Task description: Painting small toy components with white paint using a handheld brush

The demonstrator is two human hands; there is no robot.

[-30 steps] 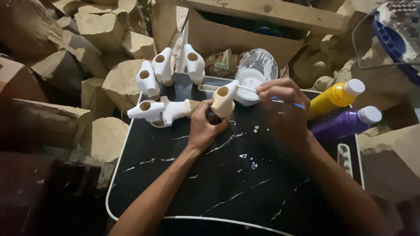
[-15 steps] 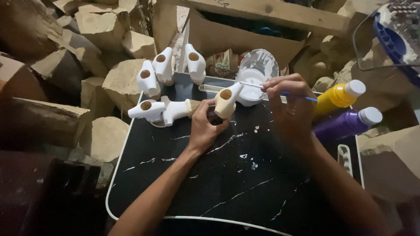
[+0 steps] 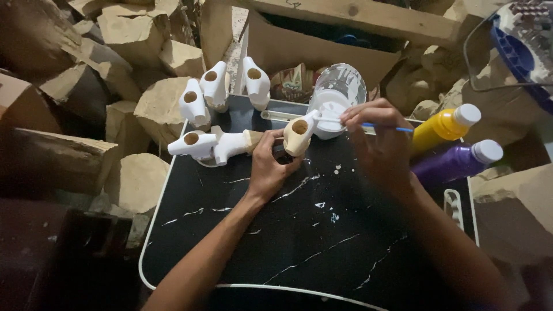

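A tan clay figure (image 3: 298, 136) with a hollow round opening is held upright over the far part of the black marbled counter (image 3: 299, 242), gripped from below by the left hand (image 3: 269, 167), whose fingers are closed around its lower part. A thin blue-handled brush (image 3: 380, 126) is pinched in the closed fingers of the right hand (image 3: 380, 147), its tip laid at the upper edge of the figure, just in front of a white-smeared paint pot (image 3: 337, 98). Only a pale patch near the top of the held figure appears coated; most of its body is still bare tan, so the painting of this piece is judged to be at an early stage. Four like pieces look already white: two standing figures (image 3: 256, 80) at the far edge, another (image 3: 193, 106) to their left, and one lying on its side (image 3: 210, 145) just beside the left hand, with a tan end left showing. White flecks (image 3: 322, 204) are spattered on the counter between the forearms. A yellow bottle (image 3: 443, 126) and a purple bottle (image 3: 455, 161), both capped, lie to the right and appear untouched. Broken pale blocks (image 3: 135, 31) are heaped around the counter's left side.
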